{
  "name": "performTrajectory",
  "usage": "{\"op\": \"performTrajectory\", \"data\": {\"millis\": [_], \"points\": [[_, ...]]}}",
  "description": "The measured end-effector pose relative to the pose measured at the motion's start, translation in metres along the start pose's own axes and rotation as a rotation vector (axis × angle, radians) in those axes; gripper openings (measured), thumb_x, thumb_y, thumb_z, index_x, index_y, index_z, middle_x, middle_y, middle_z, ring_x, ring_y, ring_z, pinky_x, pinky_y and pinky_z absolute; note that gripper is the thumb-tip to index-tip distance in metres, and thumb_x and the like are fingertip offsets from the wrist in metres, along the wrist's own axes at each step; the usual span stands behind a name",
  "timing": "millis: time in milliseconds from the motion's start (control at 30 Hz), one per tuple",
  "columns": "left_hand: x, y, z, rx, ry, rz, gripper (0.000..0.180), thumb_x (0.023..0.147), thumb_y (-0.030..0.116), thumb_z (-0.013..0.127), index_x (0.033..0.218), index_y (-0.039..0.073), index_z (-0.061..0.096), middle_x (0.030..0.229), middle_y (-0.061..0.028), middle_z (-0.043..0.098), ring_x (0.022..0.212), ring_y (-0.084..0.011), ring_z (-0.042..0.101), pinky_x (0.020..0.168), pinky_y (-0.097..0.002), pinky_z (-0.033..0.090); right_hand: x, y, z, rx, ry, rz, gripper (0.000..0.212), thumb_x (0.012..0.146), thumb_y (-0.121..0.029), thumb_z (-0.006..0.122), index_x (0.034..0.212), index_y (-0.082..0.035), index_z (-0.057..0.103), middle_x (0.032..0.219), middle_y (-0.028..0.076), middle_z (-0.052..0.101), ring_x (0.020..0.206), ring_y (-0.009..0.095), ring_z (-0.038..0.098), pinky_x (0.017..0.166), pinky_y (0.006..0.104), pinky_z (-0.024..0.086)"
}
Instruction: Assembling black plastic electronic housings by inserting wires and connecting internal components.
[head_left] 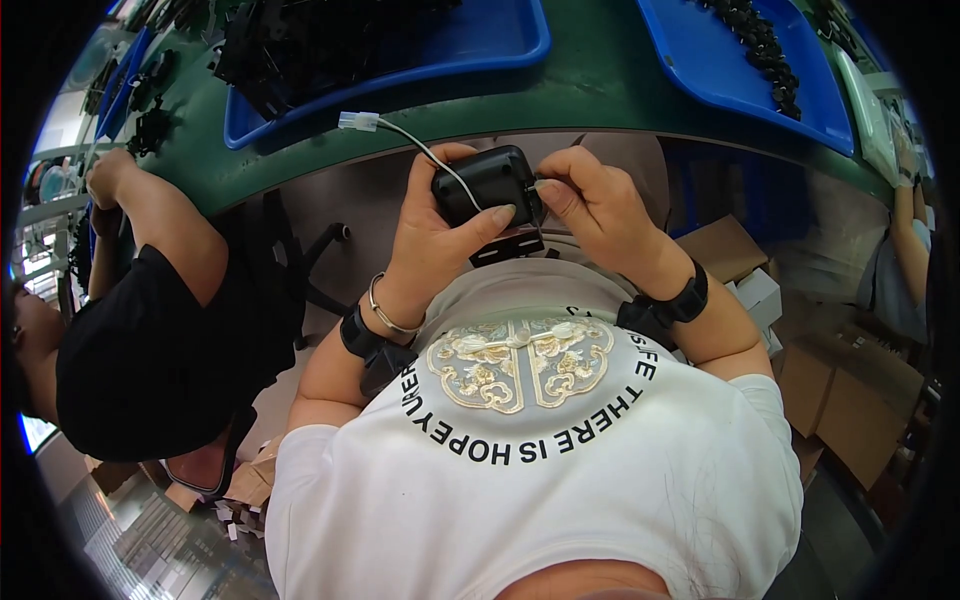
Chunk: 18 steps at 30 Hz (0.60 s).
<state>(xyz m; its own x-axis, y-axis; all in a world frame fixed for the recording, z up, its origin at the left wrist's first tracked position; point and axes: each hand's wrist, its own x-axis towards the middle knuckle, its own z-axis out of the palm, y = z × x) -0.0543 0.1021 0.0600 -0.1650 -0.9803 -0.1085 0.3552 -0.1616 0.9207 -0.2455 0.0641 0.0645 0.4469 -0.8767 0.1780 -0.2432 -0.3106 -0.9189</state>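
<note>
My left hand (440,205) grips a black plastic housing (485,185) with rounded corners, thumb across its near side and fingers behind it. A thin white cable (425,150) runs over the housing and ends in a clear white plug connector (358,121), which sticks out to the left. At the housing's right edge, my right hand (595,205) has thumb and forefinger closed together; whatever small part sits between them is hidden. Below the housing, close to my shirt, shows a black slotted bracket (507,247); I cannot tell how it joins the housing.
Ahead is a green worktable (590,95). On it, a blue tray (500,62) carries black parts (290,50), and another blue tray (690,85) holds small black pieces (760,55). A co-worker in black (160,340) sits at left; another person's arm (905,250) shows right. Cardboard boxes (850,385) stand at right.
</note>
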Motion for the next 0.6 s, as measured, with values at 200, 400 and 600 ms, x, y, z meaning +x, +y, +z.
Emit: {"op": "performTrajectory", "data": {"millis": [200, 400, 600], "points": [[0.0, 0.001, 0.001, -0.024, 0.004, -0.008, 0.053, 0.077, -0.004, 0.065, 0.118, 0.008, 0.035, 0.107, -0.0116, 0.054, 0.093, -0.0177, 0.059, 0.076, -0.031, 0.056, -0.001, 0.0, -0.005, 0.048, -0.007, 0.005, 0.033, 0.094, -0.033, 0.049, 0.093, -0.001, 0.055, 0.072, 0.004, 0.056, 0.063, 0.01, 0.05, 0.058, 0.0226, 0.041], [0.003, 0.001, 0.001, -0.037, 0.009, -0.016, 0.052, 0.077, -0.004, 0.065, 0.118, 0.007, 0.035, 0.107, -0.0116, 0.053, 0.093, -0.0184, 0.059, 0.076, -0.0328, 0.057, -0.002, 0.008, -0.001, 0.023, -0.066, 0.135, 0.035, 0.094, -0.035, 0.049, 0.092, -0.001, 0.054, 0.071, 0.004, 0.055, 0.062, 0.012, 0.049, 0.059, 0.0241, 0.041], [0.002, 0.001, 0.001, -0.025, -0.016, -0.017, 0.052, 0.077, -0.004, 0.065, 0.118, 0.007, 0.035, 0.107, -0.0115, 0.053, 0.093, -0.0189, 0.059, 0.075, -0.0334, 0.057, -0.004, 0.0, 0.006, 0.089, 0.07, -0.03, 0.033, 0.092, -0.033, 0.052, 0.083, -0.002, 0.053, 0.067, 0.004, 0.052, 0.06, 0.012, 0.047, 0.057, 0.0249, 0.04]]}}
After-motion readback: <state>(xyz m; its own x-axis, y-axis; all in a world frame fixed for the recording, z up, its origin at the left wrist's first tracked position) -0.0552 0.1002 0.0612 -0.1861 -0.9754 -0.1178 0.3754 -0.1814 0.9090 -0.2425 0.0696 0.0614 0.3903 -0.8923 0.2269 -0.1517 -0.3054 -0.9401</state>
